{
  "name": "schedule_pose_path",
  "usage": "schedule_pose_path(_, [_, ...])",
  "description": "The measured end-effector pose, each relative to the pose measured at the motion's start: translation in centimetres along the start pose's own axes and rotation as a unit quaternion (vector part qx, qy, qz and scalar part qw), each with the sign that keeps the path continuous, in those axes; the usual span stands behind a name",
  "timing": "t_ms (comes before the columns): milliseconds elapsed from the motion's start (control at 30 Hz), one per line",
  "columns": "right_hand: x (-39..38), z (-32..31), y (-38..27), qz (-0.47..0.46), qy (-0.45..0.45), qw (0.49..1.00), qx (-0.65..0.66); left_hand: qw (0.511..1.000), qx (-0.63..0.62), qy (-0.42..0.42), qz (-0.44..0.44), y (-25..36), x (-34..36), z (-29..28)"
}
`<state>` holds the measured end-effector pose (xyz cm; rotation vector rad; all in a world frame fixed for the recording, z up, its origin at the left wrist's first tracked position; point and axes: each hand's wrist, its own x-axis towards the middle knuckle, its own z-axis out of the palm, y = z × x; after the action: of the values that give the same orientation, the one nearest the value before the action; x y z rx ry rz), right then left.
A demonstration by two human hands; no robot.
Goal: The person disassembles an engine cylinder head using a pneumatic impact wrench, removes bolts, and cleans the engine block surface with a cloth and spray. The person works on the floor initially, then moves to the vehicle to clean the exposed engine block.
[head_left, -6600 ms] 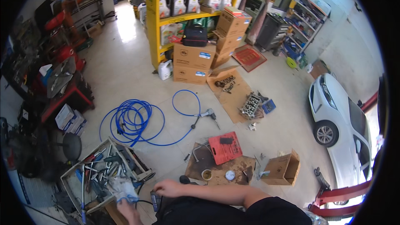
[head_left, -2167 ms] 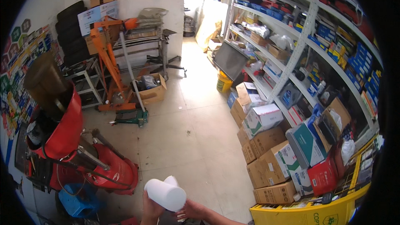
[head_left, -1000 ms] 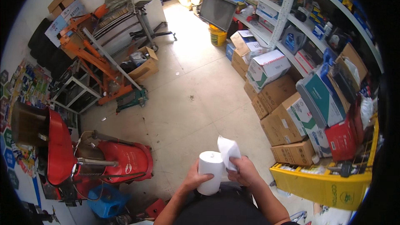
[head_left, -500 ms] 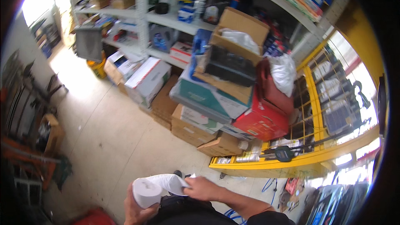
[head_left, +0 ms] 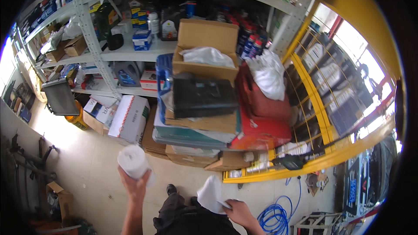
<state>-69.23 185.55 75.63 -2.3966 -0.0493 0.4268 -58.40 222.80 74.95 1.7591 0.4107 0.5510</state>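
Note:
My left hand (head_left: pixel 133 182) grips a white paper roll (head_left: pixel 133 160) from below, held out in front of the stacked boxes. My right hand (head_left: pixel 235 209) pinches a loose white paper sheet (head_left: pixel 210 193) to the right, apart from the roll. Below, between my arms, are my dark trousers and a shoe (head_left: pixel 171 189). Past my hands stands a stack of boxes with a black case (head_left: pixel 202 98), an open cardboard box (head_left: pixel 209 35), a red case (head_left: pixel 261 126) and a white bag (head_left: pixel 266 74) on it.
A grey metal shelf (head_left: pixel 126 52) full of cans and boxes spans the back. A yellow mesh rack (head_left: pixel 305 98) stands right. A coiled blue hose (head_left: pixel 274 213) lies on the floor at lower right, near a car front (head_left: pixel 361 182). More cardboard boxes (head_left: pixel 128 117) line the shelf.
My view has swung right toward the boxes and yellow rack. The paper strip has parted from the roll, and my hands have moved apart, the roll raised in my left.

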Motion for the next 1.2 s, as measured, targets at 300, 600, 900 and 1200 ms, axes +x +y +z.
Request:
schedule_pose_path(300, [11.5,11.2,0.5,0.088,-0.055,0.994,-0.042,0.995,-0.085,0.057,0.018,-23.2,27.9,-1.9])
schedule_pose_path(600, [22.8,20.2,-15.9,0.184,-0.177,0.967,0.002,0.984,-0.013,0.149,-0.1,-39.0,38.3,2.1])
schedule_pose_path(900, [26.9,19.0,-17.3,0.115,-0.206,0.969,-0.079,0.987,0.071,0.125,-0.075,-43.9,42.0,2.7])
schedule_pose_path(1200, [34.8,21.2,-15.4,-0.047,-0.277,0.951,-0.131,0.993,0.089,0.063,-0.046,-41.7,34.4,-6.5])
